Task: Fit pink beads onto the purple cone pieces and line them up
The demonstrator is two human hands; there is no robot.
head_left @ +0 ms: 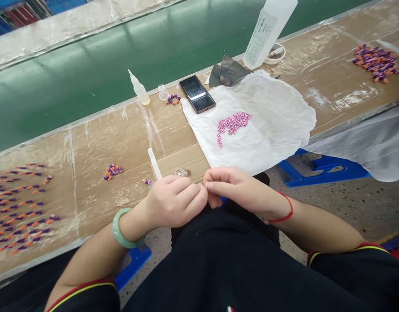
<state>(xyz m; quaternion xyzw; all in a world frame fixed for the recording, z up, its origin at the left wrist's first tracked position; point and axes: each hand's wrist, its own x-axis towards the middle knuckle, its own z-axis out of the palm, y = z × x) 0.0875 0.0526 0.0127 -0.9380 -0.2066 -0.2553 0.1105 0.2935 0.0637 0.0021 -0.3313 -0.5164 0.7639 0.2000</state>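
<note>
**Both hands closed together at the near edge of the bench**

The left hand (175, 201), wearing a green bangle (128, 229), and the right hand (233, 188), wearing a red string (280, 212), are held at lower centre of the frame, by the near edge of the bench (82, 143). Their fingers (218, 182) are curled closed, tips meeting at centre. Any item pinched there is hidden or too small to make out.

Three items lie beyond the left hand, which is nearer to each than the right. A white plastic strip (154, 164) has its long axis running up and slightly left, its lower end passing behind that hand. A small clear cap (180, 172) lies just past the fingertips. A single purple-and-orange piece (146, 182) sits just left of the strip.

Farther off are rows of purple-and-orange pieces (20, 208) at left, and a sheet of white paper (277, 112) bearing pink beads (232, 125) at upper centre.
</note>
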